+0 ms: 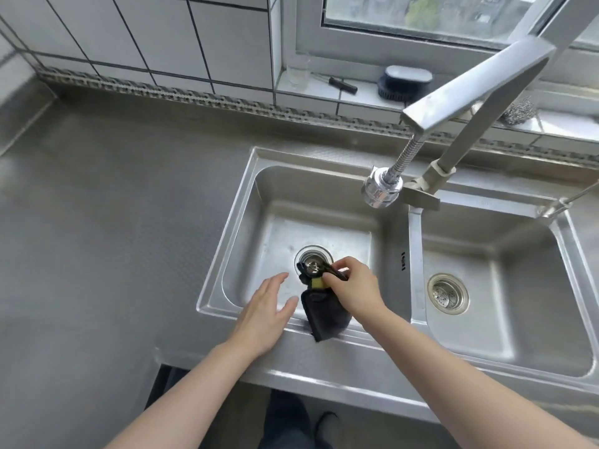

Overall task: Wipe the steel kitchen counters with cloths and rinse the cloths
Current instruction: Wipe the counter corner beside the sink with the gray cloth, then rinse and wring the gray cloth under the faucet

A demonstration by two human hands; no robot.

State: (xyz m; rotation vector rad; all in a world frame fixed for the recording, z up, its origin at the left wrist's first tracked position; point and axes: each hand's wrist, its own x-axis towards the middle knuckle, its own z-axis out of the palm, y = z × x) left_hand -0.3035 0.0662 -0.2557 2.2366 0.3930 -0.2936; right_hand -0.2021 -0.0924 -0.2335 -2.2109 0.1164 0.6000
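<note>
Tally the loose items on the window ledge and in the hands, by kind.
Glass: 1
Black-handled tool: 1
Scrub brush: 1
Steel scourer: 1
Dark cloth, held by the right hand: 1
Total: 5

Grey steel worktop (107, 222): brushed, matt, fine dimpled texture. Double-bowl steel sink (402, 222): smoother satin metal, brighter sheen on rims. Square-section steel tap (479, 79): dull brushed finish; its round chrome spray head (381, 189) was mirror-glossy. Black cloth with yellow patch (324, 314): soft, matt, fuzzy fabric, held in right hand (351, 286). White wall tiles (146, 34): glazed, glossy, dark grout. Round steel-wool scourer (518, 111) on sill: rough, wiry. Clear drinking glass (297, 71): smooth, transparent.
</note>
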